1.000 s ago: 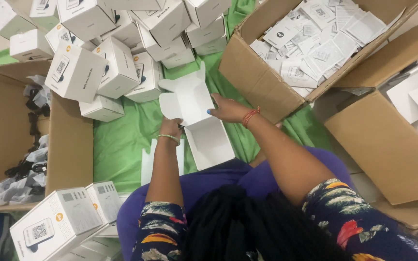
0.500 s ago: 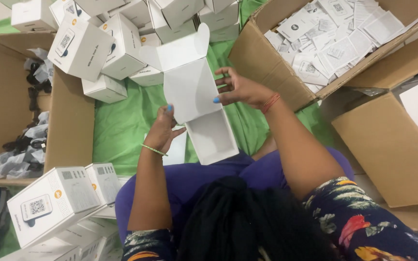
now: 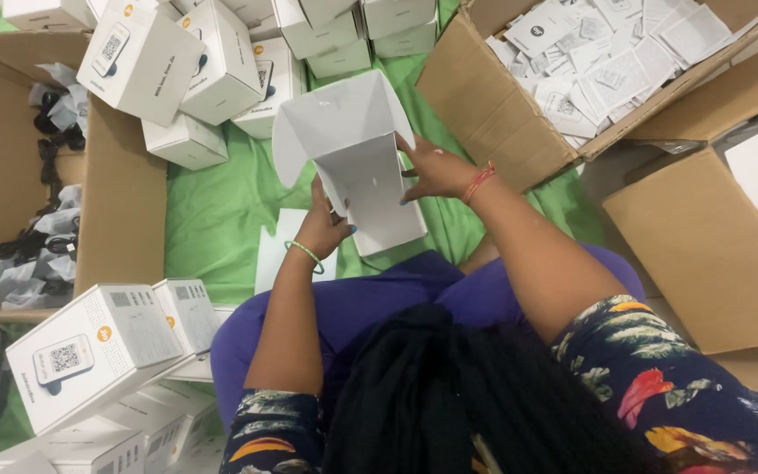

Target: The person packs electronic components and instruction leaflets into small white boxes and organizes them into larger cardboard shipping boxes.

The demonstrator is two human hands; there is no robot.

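An open white cardboard box (image 3: 363,167) with its lid flaps raised is held above the green cloth (image 3: 212,211) in front of me. My left hand (image 3: 325,225) grips its lower left side; a green bracelet circles that wrist. My right hand (image 3: 434,168) presses the box's right wall, with a red cord on the wrist. The box's inside looks empty from here. A flat white sheet (image 3: 275,250) lies on the cloth under my left wrist.
Several white printed boxes (image 3: 221,61) are piled at the top. More white boxes (image 3: 89,347) stack at lower left. A brown carton (image 3: 10,175) at left holds bagged black cables. A carton (image 3: 589,61) at top right holds white leaflets. Another brown carton (image 3: 712,246) stands at right.
The white box has been lifted and tipped upward, its flaps now raised toward the pile. My left hand moved from under it to its lower left side.
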